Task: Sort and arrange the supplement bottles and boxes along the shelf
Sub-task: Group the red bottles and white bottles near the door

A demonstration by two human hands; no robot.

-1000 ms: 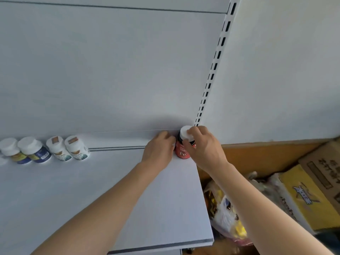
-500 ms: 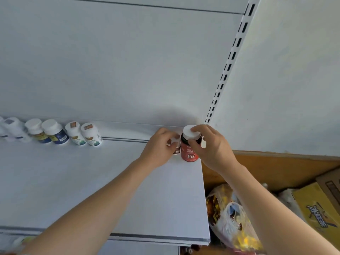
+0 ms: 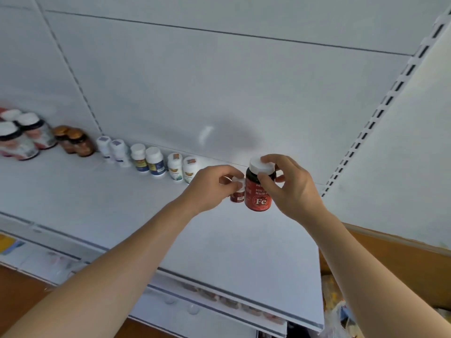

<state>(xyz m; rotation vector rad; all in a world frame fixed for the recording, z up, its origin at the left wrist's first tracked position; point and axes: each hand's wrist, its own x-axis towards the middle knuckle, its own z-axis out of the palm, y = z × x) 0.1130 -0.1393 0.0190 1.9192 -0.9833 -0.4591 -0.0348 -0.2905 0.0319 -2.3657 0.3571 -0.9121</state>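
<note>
My right hand (image 3: 290,185) grips a red "Fe" bottle (image 3: 257,195) by its white cap, near the back right of the white shelf (image 3: 151,215). My left hand (image 3: 211,189) holds a second, smaller-looking red bottle (image 3: 238,192) just left of it and partly hides it. The two red bottles touch or nearly touch. Whether they rest on the shelf or hang just above it I cannot tell. Along the back wall to the left stands a row of bottles: two white green-label bottles (image 3: 183,168), two blue-label bottles (image 3: 147,161), two plain white bottles (image 3: 113,150), amber bottles (image 3: 75,141).
Larger white-capped bottles (image 3: 22,137) stand at the far left. A slotted upright (image 3: 380,111) marks the shelf's right end, with a wall beyond it. Below the shelf's front edge a lower shelf (image 3: 207,311) shows. A plastic bag (image 3: 341,318) lies at the lower right.
Both red bottles have come forward and left from the back right corner, with my hands still on them. The view has swung left, showing more bottles along the row.
</note>
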